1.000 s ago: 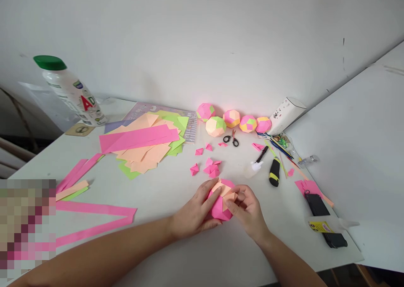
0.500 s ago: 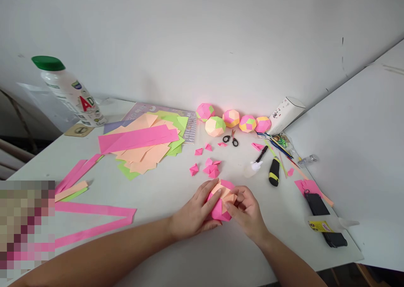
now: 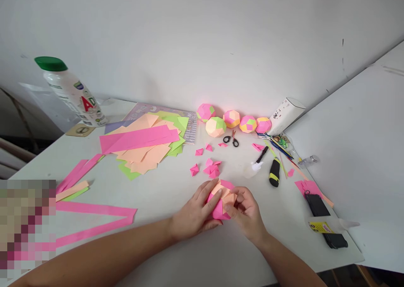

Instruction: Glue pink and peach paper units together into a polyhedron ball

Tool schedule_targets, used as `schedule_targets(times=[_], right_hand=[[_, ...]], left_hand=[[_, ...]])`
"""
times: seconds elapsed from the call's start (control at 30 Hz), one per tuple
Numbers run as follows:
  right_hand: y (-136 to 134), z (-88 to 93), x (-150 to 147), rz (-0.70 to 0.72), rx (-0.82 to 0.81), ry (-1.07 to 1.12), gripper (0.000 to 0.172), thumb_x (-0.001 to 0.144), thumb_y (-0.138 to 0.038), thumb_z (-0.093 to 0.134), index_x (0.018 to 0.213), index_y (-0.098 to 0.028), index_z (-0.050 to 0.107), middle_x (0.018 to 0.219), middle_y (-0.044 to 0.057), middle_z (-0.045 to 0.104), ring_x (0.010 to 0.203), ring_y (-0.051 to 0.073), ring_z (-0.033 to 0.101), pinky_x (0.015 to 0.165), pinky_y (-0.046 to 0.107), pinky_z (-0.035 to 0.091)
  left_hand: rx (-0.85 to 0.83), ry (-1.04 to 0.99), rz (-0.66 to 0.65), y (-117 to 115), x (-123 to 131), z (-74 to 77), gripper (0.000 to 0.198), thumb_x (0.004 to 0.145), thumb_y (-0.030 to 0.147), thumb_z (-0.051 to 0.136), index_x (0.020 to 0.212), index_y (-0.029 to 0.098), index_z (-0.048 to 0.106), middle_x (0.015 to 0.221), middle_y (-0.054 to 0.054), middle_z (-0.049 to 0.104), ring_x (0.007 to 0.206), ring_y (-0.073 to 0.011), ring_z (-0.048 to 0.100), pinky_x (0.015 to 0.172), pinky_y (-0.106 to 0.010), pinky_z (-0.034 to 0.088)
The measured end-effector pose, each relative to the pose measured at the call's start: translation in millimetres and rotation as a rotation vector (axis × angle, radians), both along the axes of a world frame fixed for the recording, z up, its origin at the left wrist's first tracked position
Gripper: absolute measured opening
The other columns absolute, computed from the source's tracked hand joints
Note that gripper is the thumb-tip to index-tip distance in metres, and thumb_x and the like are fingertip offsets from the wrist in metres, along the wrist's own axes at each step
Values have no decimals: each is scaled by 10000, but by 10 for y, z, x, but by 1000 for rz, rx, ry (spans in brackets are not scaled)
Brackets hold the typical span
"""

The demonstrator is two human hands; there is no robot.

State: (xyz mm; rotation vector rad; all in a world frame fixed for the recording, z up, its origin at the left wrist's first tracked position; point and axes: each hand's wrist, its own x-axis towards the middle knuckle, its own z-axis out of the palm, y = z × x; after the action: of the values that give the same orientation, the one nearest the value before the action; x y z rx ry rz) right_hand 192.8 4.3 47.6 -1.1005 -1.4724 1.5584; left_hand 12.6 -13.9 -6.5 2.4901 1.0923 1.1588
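A faceted paper ball [image 3: 218, 211] in pink and peach is held between my two hands over the near middle of the table. My left hand [image 3: 198, 209] wraps its left side, fingers laid over the top and thumb beneath. With thumb and fingers my right hand [image 3: 248, 210] pinches a peach flap [image 3: 231, 197] on the ball's right side. Small folded pink paper pieces [image 3: 212, 168] lie just beyond the hands. Farther back stand several finished-looking paper balls [image 3: 216, 126], with small scissors [image 3: 231, 140] in front of them.
Left are a pile of coloured paper [image 3: 142, 144], pink strips [image 3: 94, 209] and a white bottle with a green cap [image 3: 74, 93]. To the right lie a cutter [image 3: 274, 172], a black marker [image 3: 262, 154], a black phone-like case [image 3: 318, 205] and a glue bottle [image 3: 328, 224]. A wall stands behind.
Hardly anything differs. Both hands keep their hold on the paper ball, and the view has shifted very slightly.
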Motion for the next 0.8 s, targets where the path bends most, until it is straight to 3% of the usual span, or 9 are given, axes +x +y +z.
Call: schedule_targets(times=[0.23, 0.4, 0.57, 0.8], right_hand=[[-36, 41, -49, -1, -38, 13, 370, 732, -278, 714, 995, -247, 455, 764, -24, 588, 709, 142, 559, 634, 265, 455], [-28, 31, -19, 11, -100, 43, 371, 728, -264, 719, 985, -244, 451, 773, -18, 622, 696, 140, 573, 646, 271, 465], [27, 38, 1, 24, -190, 72, 403, 691, -272, 754, 981, -231, 477, 695, -41, 599, 607, 116, 538, 602, 256, 454], [46, 36, -17, 30, -205, 60, 372, 716, -356, 738, 986, -232, 513, 748, -22, 595, 667, 124, 548, 640, 262, 458]], left_hand=[[56, 31, 46, -4, 8, 9, 770, 892, 452, 433, 1470, 181, 3, 1449, -261, 180, 1300, -378, 251, 974, -575, 353], [92, 31, 51, -9, 12, -18, 782, 886, 470, 436, 1469, 179, 4, 1461, -265, 192, 1309, -384, 259, 963, -579, 363], [-40, -61, 33, -14, -8, 8, 826, 870, 515, 440, 1466, 134, 12, 1431, -274, 237, 1327, -381, 246, 995, -565, 349], [-100, -86, -21, 0, -18, 13, 795, 873, 486, 463, 1463, 205, 9, 1419, -246, 228, 1322, -380, 252, 988, -569, 353]])
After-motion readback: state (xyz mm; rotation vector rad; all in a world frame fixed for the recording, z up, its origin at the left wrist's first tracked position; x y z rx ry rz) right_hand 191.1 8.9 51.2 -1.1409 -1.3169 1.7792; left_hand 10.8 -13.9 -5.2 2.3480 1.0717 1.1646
